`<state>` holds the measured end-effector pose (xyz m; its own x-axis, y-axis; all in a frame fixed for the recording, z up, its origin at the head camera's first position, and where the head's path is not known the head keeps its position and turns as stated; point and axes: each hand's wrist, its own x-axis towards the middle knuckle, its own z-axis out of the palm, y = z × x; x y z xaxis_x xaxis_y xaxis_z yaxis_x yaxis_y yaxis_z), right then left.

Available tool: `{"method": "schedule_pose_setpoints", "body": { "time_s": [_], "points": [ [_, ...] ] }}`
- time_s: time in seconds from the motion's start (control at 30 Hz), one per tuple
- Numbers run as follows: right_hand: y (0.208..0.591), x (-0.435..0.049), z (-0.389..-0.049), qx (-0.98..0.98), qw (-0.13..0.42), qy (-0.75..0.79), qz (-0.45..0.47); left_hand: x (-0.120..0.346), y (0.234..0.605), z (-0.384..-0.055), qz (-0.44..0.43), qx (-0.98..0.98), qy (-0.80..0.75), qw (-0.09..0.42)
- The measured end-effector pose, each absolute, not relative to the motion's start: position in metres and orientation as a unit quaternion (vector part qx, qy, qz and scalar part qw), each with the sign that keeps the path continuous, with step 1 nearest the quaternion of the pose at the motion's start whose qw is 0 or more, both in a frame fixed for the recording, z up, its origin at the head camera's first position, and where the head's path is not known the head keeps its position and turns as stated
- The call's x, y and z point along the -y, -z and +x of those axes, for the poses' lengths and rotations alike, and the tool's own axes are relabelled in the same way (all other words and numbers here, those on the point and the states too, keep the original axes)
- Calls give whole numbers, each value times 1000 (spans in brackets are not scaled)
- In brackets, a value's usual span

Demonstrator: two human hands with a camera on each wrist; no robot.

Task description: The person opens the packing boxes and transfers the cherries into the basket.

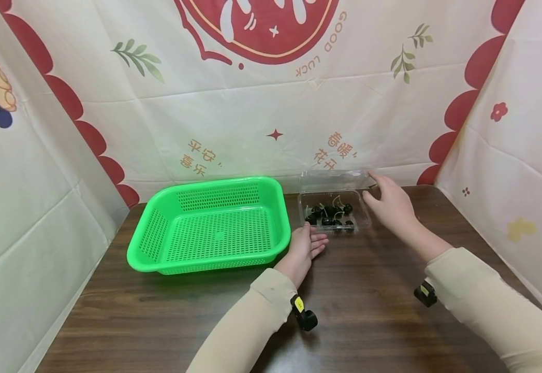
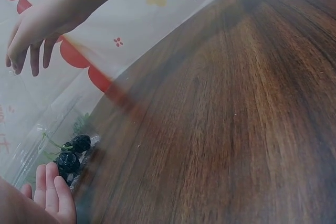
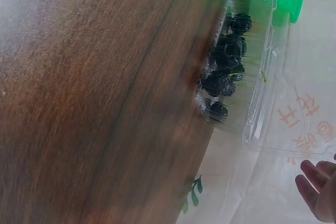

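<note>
A clear plastic clamshell box (image 1: 367,217) holds several dark cherries (image 1: 328,211) with green stems. Its transparent lid (image 1: 333,180) stands raised at the back. At the near left corner, my left hand (image 1: 302,251) has its thumb by the rim; its fingers (image 2: 51,190) extend straight along the front wall. My right hand (image 1: 392,204) is at the lid's right edge, pinching its corner between thumb and index finger. From the right wrist, the cherries (image 3: 226,56) show through the box's side, and the right hand (image 3: 323,187) is partly cut off.
A green plastic basket (image 1: 282,228) with perforated walls stands left of the box, close to my left forearm. The brown wooden table (image 1: 359,321) lies under everything. Printed cloth (image 1: 233,119) hangs right behind the table and along both sides.
</note>
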<state>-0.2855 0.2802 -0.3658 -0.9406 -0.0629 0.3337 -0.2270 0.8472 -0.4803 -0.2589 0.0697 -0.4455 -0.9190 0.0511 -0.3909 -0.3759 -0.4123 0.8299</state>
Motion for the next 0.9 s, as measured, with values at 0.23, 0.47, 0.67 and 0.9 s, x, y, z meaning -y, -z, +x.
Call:
{"method": "schedule_pose_setpoints", "body": {
  "time_s": [0.23, 0.47, 0.67, 0.9],
  "points": [
    [365, -282, -286, 948, 150, -268, 86, -70, 447, -261, -154, -523, -828, 131],
    [364, -281, -285, 951, 142, -255, 101, -71, 445, -260, -156, -515, -831, 141],
    [366, -279, -284, 952, 145, -247, 108, -72, 445, -258, -155, -519, -829, 140],
    [366, -277, -282, 952, 139, -247, 115, -72, 443, -257, -150, -520, -829, 143]
  ]
}}
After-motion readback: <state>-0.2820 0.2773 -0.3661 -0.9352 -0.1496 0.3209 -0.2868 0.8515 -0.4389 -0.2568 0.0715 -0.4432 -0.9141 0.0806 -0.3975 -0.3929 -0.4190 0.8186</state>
